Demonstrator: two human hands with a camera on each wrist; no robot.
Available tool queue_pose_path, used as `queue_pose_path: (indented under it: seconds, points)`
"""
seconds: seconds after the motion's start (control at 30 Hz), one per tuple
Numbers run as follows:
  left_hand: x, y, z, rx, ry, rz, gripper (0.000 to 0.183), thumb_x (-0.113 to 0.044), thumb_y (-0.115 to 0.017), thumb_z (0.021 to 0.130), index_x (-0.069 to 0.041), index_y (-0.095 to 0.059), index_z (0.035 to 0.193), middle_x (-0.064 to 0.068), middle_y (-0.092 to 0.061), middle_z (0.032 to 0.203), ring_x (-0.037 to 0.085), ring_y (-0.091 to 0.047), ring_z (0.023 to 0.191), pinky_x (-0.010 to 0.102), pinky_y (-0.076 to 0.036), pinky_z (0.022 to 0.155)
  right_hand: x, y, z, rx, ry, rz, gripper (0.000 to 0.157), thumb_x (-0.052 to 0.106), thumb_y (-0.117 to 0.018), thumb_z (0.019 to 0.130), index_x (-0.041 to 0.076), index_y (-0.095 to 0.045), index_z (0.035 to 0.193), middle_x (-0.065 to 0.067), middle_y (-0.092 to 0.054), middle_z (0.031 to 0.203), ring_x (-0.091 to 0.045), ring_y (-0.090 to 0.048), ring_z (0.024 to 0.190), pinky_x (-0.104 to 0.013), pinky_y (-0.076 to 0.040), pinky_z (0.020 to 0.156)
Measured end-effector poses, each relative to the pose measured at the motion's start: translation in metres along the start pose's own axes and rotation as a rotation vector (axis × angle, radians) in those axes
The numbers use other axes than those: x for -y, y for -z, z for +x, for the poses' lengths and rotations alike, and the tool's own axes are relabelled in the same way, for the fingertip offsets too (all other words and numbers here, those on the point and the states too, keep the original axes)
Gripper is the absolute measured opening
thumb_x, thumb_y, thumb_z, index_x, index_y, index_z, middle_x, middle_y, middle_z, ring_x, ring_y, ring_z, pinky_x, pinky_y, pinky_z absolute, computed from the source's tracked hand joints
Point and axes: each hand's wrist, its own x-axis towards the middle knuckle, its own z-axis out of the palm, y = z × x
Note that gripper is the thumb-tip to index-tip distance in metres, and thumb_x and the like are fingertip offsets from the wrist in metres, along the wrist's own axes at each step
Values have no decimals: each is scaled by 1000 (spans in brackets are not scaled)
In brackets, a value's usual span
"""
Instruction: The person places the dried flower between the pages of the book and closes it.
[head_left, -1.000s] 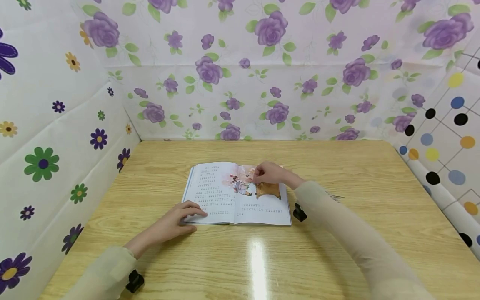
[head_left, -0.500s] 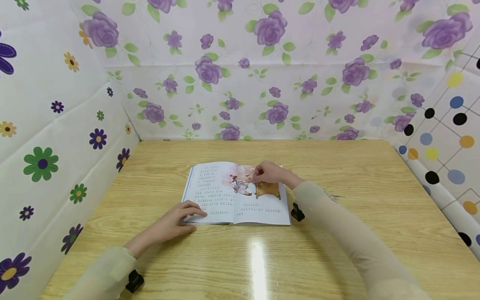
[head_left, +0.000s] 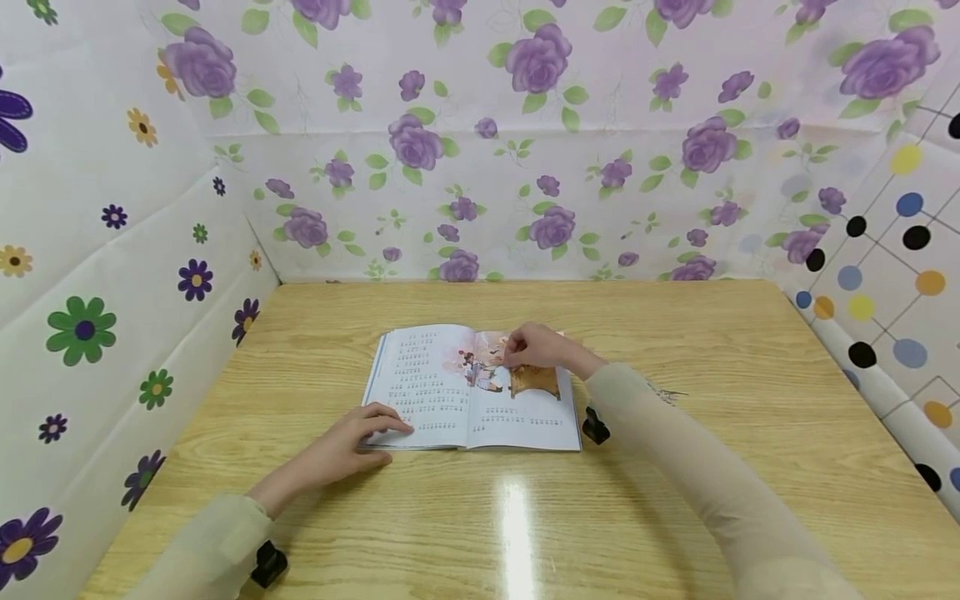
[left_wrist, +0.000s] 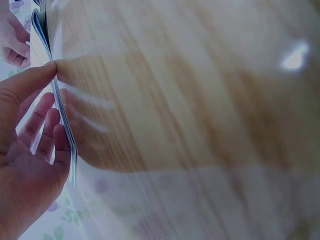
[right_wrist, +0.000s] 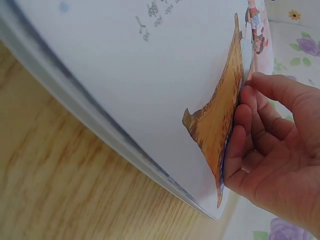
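An open picture book (head_left: 517,433) lies on the wooden table, text on its left page and a coloured illustration across the middle and right page. My left hand (head_left: 358,440) rests at the lower left corner, fingers over the left page and thumb by the near edge. The left wrist view shows this hand (left_wrist: 35,135) from the palm side beside the thin book edge (left_wrist: 64,115). My right hand (head_left: 536,344) touches the upper right page with loosely bent fingers, covering part of the picture. In the right wrist view its fingertips (right_wrist: 242,112) rest by the brown scroll drawing (right_wrist: 220,115).
The wooden table (head_left: 480,525) extends around the book. Flowered sheets (head_left: 480,167) stand behind and to the left, a dotted sheet (head_left: 885,317) to the right. Small dark marks (head_left: 666,393) show beside the right sleeve. Black wrist devices (head_left: 268,564) sit under both forearms.
Both hands and the book stay in place; the whole head view shifts only very slightly.
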Motion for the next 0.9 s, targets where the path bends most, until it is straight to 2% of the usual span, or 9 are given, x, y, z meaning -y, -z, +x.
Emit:
queue_pose_path:
  seconds: [0.2, 0.43, 0.73, 0.9]
  points:
    - [-1, 1, 0, 1, 8, -4, 40, -14, -74, 88, -23, -66, 125, 1, -59, 127, 24, -54, 117, 40, -48, 96, -2, 0, 0, -12, 21, 10, 10, 14, -65, 95, 6, -70, 95, -8, -71, 92, -15, -57, 72, -23, -44, 65]
    - [0, 0, 0, 2, 2, -12, 40, -14, -74, 88, -23, -66, 125, 1, -59, 127, 24, -54, 117, 39, -48, 96, -8, 7, -3, -4, 48, 30, 16, 17, -63, 96, 5, -67, 106, -11, -70, 101, -15, -62, 81, -25, -50, 69]
    - [0, -1, -1, -6, -1, -16, 40, -13, -74, 87, -23, -66, 125, 1, -58, 127, 23, -54, 117, 37, -48, 95, -17, 23, -8, -142, 45, 37, 23, 13, -63, 95, 2, -65, 116, -14, -67, 108, -23, -63, 96, -35, -54, 84]
    - [0, -1, -1, -6, -3, -14, 40, -13, -74, 87, -23, -66, 125, 1, -59, 127, 23, -54, 117, 37, -48, 95, -21, 29, -12, -204, 32, 7, 33, 12, -64, 94, 1, -62, 125, -17, -65, 120, -29, -60, 108, -41, -51, 95]
